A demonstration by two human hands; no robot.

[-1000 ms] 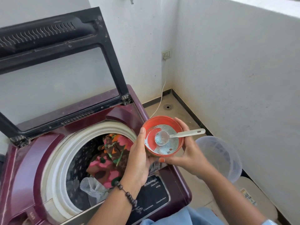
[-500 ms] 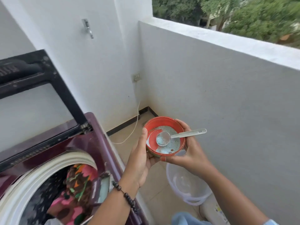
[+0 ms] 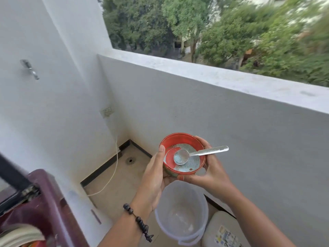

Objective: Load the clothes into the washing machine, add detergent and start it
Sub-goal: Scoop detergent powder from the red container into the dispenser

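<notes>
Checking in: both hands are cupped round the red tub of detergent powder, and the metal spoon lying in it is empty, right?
Not quite. In the head view both the left hand and the right hand do cup the red tub of detergent powder, but the metal spoon is not empty: its bowl holds blue powder.

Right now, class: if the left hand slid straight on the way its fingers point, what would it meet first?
The left hand already cups the red detergent bowl; its fingers point up and away, so beyond the bowl it would probably meet the white balcony wall, though depth is unclear.
</notes>
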